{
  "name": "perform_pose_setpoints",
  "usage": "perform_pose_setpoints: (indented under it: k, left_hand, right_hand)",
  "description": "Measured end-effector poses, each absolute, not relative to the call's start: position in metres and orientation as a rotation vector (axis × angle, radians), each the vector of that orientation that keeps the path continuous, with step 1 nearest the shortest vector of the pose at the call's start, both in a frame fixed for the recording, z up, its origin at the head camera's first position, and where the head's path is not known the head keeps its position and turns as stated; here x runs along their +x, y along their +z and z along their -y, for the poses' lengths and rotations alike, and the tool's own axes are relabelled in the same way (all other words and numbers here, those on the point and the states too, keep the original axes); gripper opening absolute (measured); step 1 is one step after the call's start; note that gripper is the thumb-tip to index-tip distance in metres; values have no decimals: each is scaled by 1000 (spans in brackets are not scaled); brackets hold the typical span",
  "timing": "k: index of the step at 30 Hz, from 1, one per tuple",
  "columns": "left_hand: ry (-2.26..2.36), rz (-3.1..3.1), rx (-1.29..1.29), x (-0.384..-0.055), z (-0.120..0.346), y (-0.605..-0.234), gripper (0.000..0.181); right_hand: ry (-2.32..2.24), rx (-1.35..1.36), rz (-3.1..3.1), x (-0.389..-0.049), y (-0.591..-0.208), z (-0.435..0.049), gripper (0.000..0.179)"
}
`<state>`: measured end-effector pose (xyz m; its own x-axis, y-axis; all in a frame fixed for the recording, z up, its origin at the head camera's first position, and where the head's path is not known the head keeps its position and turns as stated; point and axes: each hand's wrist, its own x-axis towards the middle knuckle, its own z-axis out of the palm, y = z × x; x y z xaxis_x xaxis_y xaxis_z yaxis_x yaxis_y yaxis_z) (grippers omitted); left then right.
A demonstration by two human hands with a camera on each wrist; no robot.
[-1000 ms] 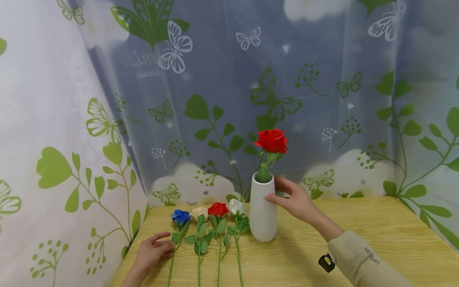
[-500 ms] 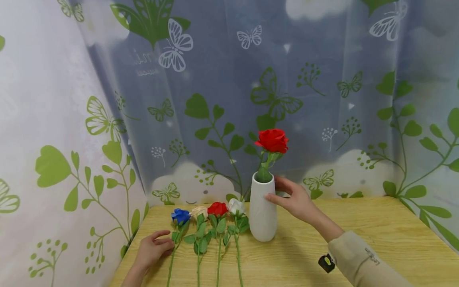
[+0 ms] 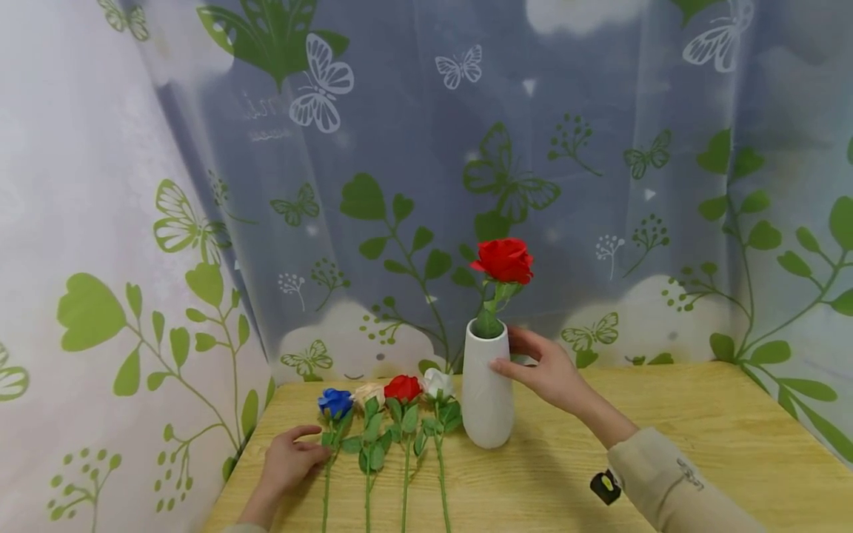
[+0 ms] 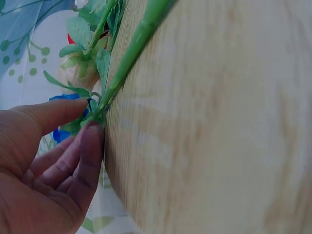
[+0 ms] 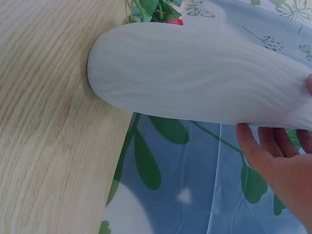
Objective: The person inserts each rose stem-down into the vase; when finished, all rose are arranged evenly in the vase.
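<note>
A white vase (image 3: 488,392) stands upright on the table with one red rose (image 3: 503,260) in it. My right hand (image 3: 548,371) holds the vase near its top, thumb in front and fingers around the far side; in the right wrist view its fingertips (image 5: 246,134) touch the vase wall. At the left end of a row of lying roses is a blue rose (image 3: 335,403). My left hand (image 3: 289,460) pinches its green stem (image 4: 131,56) just below the bloom, thumb and fingertip at either side, seen close in the left wrist view.
Between the blue rose and the vase lie a cream rose (image 3: 369,394), a red rose (image 3: 403,388) and a white rose (image 3: 437,383), stems toward me. The wooden table (image 3: 700,437) ends at a printed curtain (image 3: 400,133). A small black object (image 3: 605,487) sits by the right sleeve.
My left hand has shifted slightly right onto the blue rose's stem, and the stem's near end has swung right. The right hand and the vase stay in place.
</note>
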<state>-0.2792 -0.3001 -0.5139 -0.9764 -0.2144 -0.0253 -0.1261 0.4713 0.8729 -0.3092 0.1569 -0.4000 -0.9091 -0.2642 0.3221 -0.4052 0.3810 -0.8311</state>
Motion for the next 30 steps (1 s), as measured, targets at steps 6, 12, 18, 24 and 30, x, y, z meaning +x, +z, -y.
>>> perform_pose_setpoints:
  k: [6,12,18,24,30]
  left_hand:
    - [-1368,2666,291,-282,298,-514,54]
    - [-1481,2600,343,-282,299,-515,55]
    - [-1764,2465,445,-284,301,-518,60]
    - [-1915,2367,482,-286,299,-515,66]
    - [-2023,2290,432,-283,291,-506,51]
  right_hand:
    - [1562,609,2491,-310,-399,-156,72]
    - [1558,615,2490,-310,-400,-156,72]
    - [1556,620,2490,-309,-400,-156,72]
    - [1549,621,2485,-310,-399,-156,71]
    - [1545,615,2488,-309,-399,-156,71]
